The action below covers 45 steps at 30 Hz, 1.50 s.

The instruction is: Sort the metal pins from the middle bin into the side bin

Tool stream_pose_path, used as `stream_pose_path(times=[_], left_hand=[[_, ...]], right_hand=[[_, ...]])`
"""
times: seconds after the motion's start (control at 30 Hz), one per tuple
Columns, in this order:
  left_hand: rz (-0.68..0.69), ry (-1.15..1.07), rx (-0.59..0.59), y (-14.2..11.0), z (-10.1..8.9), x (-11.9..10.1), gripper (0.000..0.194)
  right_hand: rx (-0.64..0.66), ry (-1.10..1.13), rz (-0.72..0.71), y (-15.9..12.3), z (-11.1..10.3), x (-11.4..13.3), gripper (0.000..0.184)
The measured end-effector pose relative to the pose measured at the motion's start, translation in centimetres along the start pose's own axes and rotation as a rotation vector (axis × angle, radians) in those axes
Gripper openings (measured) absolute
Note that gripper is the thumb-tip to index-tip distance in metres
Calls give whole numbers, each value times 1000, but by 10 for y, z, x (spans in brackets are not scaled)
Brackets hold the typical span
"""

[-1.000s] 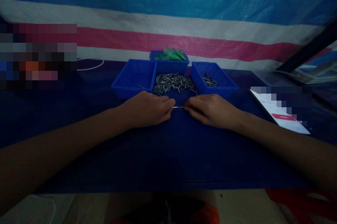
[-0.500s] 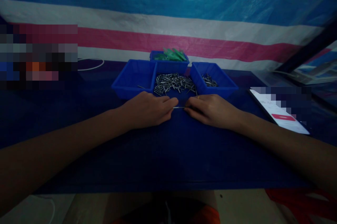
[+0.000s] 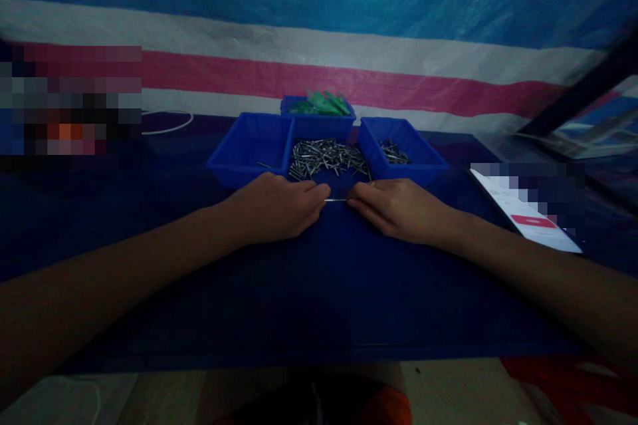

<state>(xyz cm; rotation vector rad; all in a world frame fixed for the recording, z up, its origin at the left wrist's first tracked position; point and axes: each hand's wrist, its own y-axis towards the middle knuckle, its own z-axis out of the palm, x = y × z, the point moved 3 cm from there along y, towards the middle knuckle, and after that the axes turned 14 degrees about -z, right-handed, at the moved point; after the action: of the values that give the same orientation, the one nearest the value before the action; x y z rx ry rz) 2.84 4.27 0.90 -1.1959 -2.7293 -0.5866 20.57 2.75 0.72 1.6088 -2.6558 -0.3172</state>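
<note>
My left hand (image 3: 282,205) is closed in a pinch on the left end of a blind rivet (image 3: 335,199), a thin silvery metal pin. From the other side, my right hand (image 3: 396,209) pinches its right end, so the rivet lies level across the small gap. Just beyond both hands, a heap of similar rivets (image 3: 326,153) is spread on the dark blue table (image 3: 329,298). The fingertips hide both ends of the held piece.
A blue bin (image 3: 219,157) at the left holds a single visible pin. More metal pins lie in the right blue bin (image 3: 423,152). The rear blue bin (image 3: 319,124) holds green plastic packets (image 3: 326,103). A lit tablet screen (image 3: 523,215) lies to the right.
The gap between my fingertips has widened slightly, and the left fingers sit a little further left. Both hands still hold the rivet. The whole view has shifted a little.
</note>
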Motion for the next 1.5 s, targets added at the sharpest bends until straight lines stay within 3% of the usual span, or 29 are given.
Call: stream_pose_path(times=[0.3,1.0,1.5], left_hand=[[-30,11,55,3,-1,-1,21],[3,8,9,1,1,1,23],[-24,16,67,2,0,0,23]], right_hand=[[23,34,-4,0,0,-1,26],[19,4,-8,2,0,0,29],[27,37,10,1,-1,1,32]])
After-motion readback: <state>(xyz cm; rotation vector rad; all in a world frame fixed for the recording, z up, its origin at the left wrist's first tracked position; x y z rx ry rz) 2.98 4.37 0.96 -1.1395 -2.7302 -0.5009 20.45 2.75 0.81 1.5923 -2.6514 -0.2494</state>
